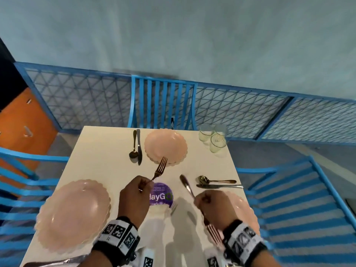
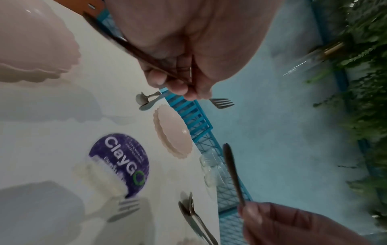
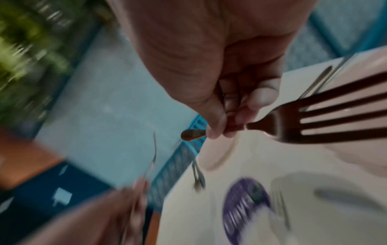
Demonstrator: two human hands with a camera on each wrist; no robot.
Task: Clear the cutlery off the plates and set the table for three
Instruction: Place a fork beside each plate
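Above the white counter [image 1: 107, 151], left hand [image 1: 133, 199] clamped on a slim copper-toned metal fork [image 1: 159, 169], tines aimed at the far scalloped pink plate [image 1: 165, 144]. Right hand [image 1: 212, 204] curled round a steel table knife [image 1: 185, 185] and a second copper-toned fork [image 1: 212, 233], tines trailing wristward. Likely light, rigid, slick; best pinched mid-handle. Plates probably breakable.

This looks like a café or canteen dining area. A small white square table [image 1: 100, 151] carries a round purple "ClayGo" sticker [image 1: 161, 193] about cleaning up. Blue slatted wooden chairs [image 1: 163, 101] stand round it, a blue-framed wire-mesh railing [image 1: 240, 110] fences it off, and green foliage [image 2: 364, 82] grows beyond.
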